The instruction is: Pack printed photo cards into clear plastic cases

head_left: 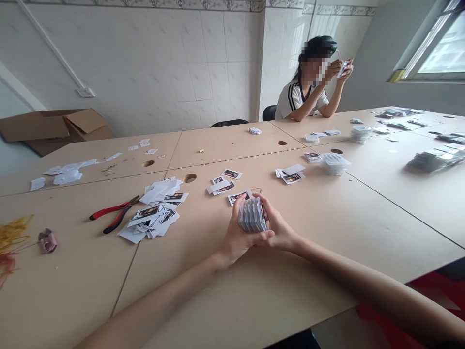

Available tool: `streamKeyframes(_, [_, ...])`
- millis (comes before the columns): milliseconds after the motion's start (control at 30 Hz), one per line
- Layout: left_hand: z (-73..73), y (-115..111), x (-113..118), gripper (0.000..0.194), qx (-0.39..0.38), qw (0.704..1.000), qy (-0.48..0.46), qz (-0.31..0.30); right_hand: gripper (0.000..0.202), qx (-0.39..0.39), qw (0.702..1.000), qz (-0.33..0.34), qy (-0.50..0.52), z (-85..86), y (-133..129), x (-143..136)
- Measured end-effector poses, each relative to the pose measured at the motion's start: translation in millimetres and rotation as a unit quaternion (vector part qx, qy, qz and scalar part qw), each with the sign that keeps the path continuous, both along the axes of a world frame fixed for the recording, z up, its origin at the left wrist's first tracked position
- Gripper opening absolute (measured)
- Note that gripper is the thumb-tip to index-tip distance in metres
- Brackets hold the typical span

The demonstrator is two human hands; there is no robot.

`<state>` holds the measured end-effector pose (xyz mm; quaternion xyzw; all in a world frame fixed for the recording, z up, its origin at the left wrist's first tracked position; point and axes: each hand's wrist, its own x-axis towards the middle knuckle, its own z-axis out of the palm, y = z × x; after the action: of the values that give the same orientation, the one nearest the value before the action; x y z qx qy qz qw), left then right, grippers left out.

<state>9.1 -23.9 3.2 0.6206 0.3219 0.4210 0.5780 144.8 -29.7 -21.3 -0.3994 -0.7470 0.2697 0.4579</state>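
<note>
A stack of clear plastic cases (pixel 252 215) is held between my two hands, above the table near its front edge. My left hand (pixel 235 238) wraps round the left side and bottom of the stack. On the right side, my right hand (pixel 278 228) closes round it, its thumb across the lower right corner. Just behind the hands lies a printed card (pixel 238 198), partly hidden by my fingers, beside a small red-outlined piece (pixel 256 190). Further left sits a loose pile of printed and white cards (pixel 152 220).
Red-and-black pliers (pixel 121 207) and a pink clipper (pixel 48 241) lie left. Small card groups (pixel 221 185) (pixel 291 173) and bagged cases (pixel 334 164) lie beyond my hands. A person (pixel 308 92) sits across the table (pixel 203 300). A cardboard box (pixel 54 128) stands far left.
</note>
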Motion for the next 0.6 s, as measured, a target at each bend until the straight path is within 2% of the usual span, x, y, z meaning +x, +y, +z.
streamKeyframes(133, [-2.2, -15.2, 7.0, 0.082, 0.041, 0.989, 0.009, 0.143, 0.087, 0.061, 0.991, -0.062, -0.100, 6.2, -2.1, -1.5])
streamKeyframes(200, [-3.7, -19.1, 8.8, 0.074, 0.037, 0.984, 0.003, 0.176, 0.083, 0.084, 0.975, -0.116, -0.170, 7.8, -3.6, -3.2])
streamKeyframes(300, [-5.2, -17.2, 9.6, 0.055, 0.013, 0.984, -0.014, 0.177, 0.083, 0.107, 0.947, -0.171, -0.252, 6.9, -4.5, -5.3])
streamKeyframes(400, [-5.5, -9.6, 8.6, 0.043, -0.003, 0.986, -0.036, 0.161, 0.088, 0.135, 0.932, -0.190, -0.279, 5.8, -4.1, -5.6])
streamKeyframes(500, [-2.7, -3.4, 7.2, 0.039, 0.001, 0.987, -0.068, 0.143, 0.086, 0.154, 0.925, -0.209, -0.276, 9.2, -4.8, -3.6])
streamKeyframes(600, [4.4, -1.5, 6.0, 0.038, -0.007, 0.987, -0.107, 0.122, 0.084, 0.143, 0.933, -0.210, -0.253, 15.9, -7.3, 1.3])
